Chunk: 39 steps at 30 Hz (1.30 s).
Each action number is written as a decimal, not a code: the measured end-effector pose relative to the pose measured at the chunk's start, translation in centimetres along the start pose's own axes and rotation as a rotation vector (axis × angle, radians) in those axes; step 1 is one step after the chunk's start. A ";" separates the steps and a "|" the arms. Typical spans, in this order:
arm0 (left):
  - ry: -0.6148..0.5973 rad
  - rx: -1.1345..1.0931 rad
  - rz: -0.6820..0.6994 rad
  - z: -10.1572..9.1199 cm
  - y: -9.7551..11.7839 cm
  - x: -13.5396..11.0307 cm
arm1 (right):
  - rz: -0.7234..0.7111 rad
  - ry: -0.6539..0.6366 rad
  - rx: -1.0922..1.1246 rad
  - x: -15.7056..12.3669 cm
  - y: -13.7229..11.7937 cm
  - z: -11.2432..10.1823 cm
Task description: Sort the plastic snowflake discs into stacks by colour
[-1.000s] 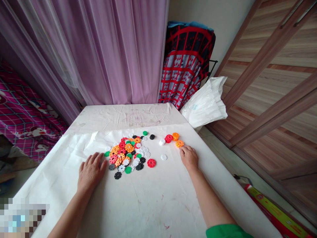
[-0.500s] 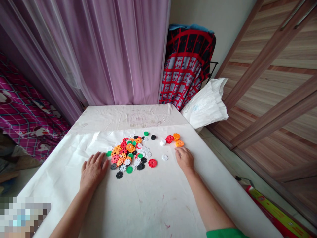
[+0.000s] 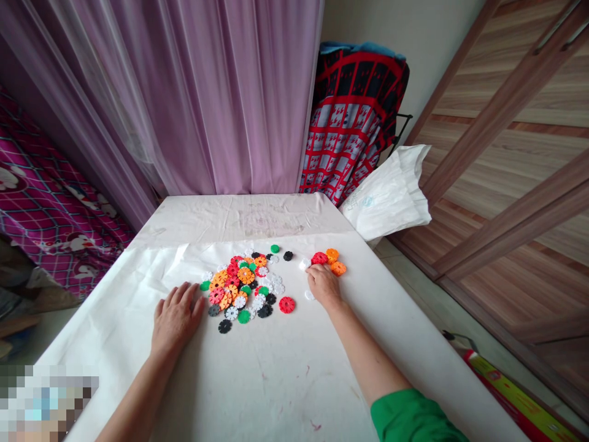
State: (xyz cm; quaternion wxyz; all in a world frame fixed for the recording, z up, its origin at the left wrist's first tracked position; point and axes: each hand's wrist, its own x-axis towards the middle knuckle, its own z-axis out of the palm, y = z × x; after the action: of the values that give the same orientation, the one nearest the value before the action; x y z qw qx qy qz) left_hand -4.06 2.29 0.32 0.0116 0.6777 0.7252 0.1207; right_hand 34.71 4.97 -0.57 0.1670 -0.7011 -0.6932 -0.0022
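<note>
A mixed heap of notched plastic snowflake discs (image 3: 246,275) in red, orange, green, black and white lies on the white-covered table (image 3: 257,374). My left hand (image 3: 178,316) rests flat and open just left of the heap, holding nothing. My right hand (image 3: 326,286) is beside a small group of white discs (image 3: 304,263), its fingertips at their near edge; I see nothing held in it. Just behind that hand sit red discs (image 3: 319,258) and two orange piles (image 3: 338,268). One white disc (image 3: 310,295) is at its left side, partly covered. A single red disc (image 3: 286,305) lies between the hands.
Purple curtains (image 3: 239,104) hang behind the table. A white bag (image 3: 391,196) stands at its far right corner, before a red-and-black patterned cloth (image 3: 343,123). Wooden wardrobe doors (image 3: 519,166) are on the right. A long yellow-red box (image 3: 515,393) lies on the floor.
My right hand has moved left, from beside the orange piles to the white discs, now partly covering the single white disc. My left hand stays put. The view has shifted slightly.
</note>
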 end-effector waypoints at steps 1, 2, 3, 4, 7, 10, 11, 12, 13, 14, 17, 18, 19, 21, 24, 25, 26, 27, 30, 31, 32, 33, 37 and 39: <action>0.001 0.001 0.000 0.0 0.0 0.0 | 0.003 -0.004 -0.002 0.1 -0.2 -0.1; -0.001 0.002 0.000 0.0 0.0 0.0 | 0.006 -0.004 -0.003 0.2 -0.3 -0.1; -0.004 0.002 0.000 0.0 0.0 0.0 | 0.006 -0.003 -0.002 0.3 -0.5 -0.1; -0.006 0.001 0.000 0.0 0.0 0.0 | 0.006 -0.002 0.000 0.4 -0.6 0.0; 0.004 -0.001 0.001 0.0 0.0 0.0 | -0.008 0.020 0.020 0.5 -0.5 0.4; 0.002 0.007 0.004 0.0 0.0 0.1 | 0.003 0.061 0.067 0.1 0.1 0.8; -0.005 0.013 0.004 0.0 0.0 0.1 | 0.023 0.071 0.079 0.0 0.4 0.8; -0.012 0.017 0.005 0.0 0.0 0.1 | 0.055 0.072 0.080 -0.2 0.7 0.7; -0.018 0.021 0.006 0.0 0.0 0.1 | 0.090 0.065 0.072 -0.3 1.0 0.6; -0.021 0.023 0.006 -0.1 0.0 0.1 | 0.124 0.053 0.057 -0.3 1.3 0.4; -0.012 0.016 0.005 0.0 0.0 0.0 | 0.176 0.014 0.012 -0.1 1.9 -0.6; -0.008 0.012 0.004 0.0 0.0 0.0 | 0.177 0.008 0.003 0.1 2.0 -0.9; -0.009 0.009 0.004 0.0 0.0 0.1 | 0.174 0.004 -0.003 0.3 2.1 -1.1; -0.015 0.007 0.003 0.0 0.0 0.1 | 0.168 -0.008 -0.017 0.7 2.2 -1.4; -0.018 0.013 0.000 0.0 0.0 0.1 | 0.163 -0.027 -0.032 1.2 2.2 -1.4; -0.016 0.014 -0.001 0.0 0.0 0.1 | 0.162 -0.032 -0.035 1.4 2.2 -1.3; -0.015 0.013 -0.001 0.0 0.0 0.1 | 0.161 -0.036 -0.037 1.5 2.2 -1.2; -0.012 0.010 -0.001 0.0 0.0 0.1 | 0.159 -0.039 -0.037 1.5 2.2 -1.1; 0.003 -0.002 -0.002 0.2 -0.1 0.1 | 0.156 -0.042 -0.030 1.7 2.2 -0.9; 0.008 -0.004 0.000 0.2 -0.1 0.1 | 0.157 -0.042 -0.025 1.6 2.2 -0.8; 0.011 -0.005 0.002 0.3 -0.2 0.1 | 0.157 -0.042 -0.020 1.6 2.1 -0.8; 0.013 -0.004 0.005 0.3 -0.2 0.1 | 0.157 -0.041 -0.013 1.4 2.1 -0.8; 0.008 -0.001 0.003 0.4 -0.3 0.1 | 0.156 -0.027 0.021 -0.1 2.5 -0.7; 0.000 -0.002 -0.002 0.3 -0.2 0.1 | 0.153 0.016 0.070 -1.4 2.8 -0.4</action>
State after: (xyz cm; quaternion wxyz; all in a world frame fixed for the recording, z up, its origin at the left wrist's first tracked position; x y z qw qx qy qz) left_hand -4.23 2.46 -0.03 0.0124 0.6769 0.7258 0.1217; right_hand 37.44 3.59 -1.17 0.1969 -0.7456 -0.6360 0.0292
